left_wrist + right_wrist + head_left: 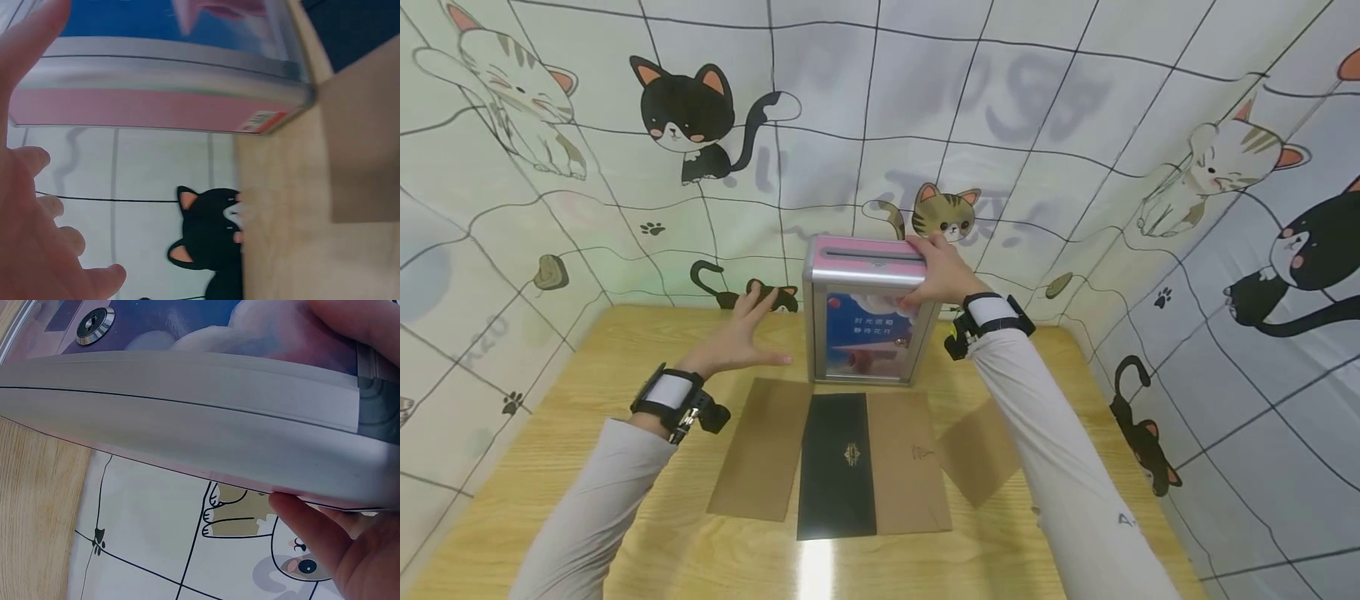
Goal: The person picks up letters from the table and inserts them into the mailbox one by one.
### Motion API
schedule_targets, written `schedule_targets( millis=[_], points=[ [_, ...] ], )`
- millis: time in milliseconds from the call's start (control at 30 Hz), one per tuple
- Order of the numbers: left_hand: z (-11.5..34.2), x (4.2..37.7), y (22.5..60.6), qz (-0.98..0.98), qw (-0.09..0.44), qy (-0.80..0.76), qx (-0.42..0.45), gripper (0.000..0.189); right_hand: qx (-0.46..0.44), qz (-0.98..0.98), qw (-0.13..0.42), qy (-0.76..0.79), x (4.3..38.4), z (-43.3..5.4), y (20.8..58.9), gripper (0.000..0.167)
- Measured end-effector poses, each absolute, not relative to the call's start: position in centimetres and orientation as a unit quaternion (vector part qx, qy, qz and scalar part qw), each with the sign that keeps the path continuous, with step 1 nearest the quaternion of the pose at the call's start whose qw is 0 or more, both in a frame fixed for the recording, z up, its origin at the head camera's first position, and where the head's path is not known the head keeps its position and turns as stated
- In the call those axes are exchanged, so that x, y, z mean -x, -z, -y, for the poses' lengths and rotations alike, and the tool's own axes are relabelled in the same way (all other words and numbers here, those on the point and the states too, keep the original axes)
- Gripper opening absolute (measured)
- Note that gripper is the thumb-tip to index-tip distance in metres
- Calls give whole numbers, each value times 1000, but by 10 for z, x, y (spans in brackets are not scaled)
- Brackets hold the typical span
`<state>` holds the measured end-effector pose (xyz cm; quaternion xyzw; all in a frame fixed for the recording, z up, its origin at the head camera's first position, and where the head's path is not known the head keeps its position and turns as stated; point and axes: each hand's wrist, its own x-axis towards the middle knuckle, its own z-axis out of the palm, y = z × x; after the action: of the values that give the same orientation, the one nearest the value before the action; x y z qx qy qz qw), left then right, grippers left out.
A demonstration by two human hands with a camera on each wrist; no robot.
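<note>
A pink ballot box point(867, 354) with silver edges and a slot point(872, 254) in its top stands upright at the back of the table. My right hand point(946, 271) grips its upper right corner, thumb on the front panel and fingers behind the frame. The right wrist view shows a round key lock point(95, 326) on the front. Left of the box, my left hand point(737, 335) is spread with nothing in it. In the left wrist view, that hand's fingers point(75, 240) are beside the box's pink side point(156, 111).
In front of the box lie a brown envelope point(758, 454), a black envelope point(835, 479) with a gold emblem, and another brown envelope point(910, 483). A brown paper piece point(977, 454) lies partly under my right forearm. Cat-print cloth point(820, 75) surrounds the wooden table point(647, 533).
</note>
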<state>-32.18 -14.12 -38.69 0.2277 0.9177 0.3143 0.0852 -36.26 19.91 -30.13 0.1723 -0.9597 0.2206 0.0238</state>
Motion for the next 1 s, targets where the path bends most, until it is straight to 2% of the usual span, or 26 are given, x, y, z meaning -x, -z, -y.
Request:
schedule_targets(
  millis=[333,800,1000],
  points=[
    [139,303,429,-924,60,-302,-228,113,-168,960,25,-221,362,-201,301,108],
    [145,270,487,-950,74,-244,-179,107,-168,960,24,-221,363,-199,303,108],
    [145,256,505,-958,74,-229,-153,116,-166,960,25,-224,363,-200,304,107]
  ],
)
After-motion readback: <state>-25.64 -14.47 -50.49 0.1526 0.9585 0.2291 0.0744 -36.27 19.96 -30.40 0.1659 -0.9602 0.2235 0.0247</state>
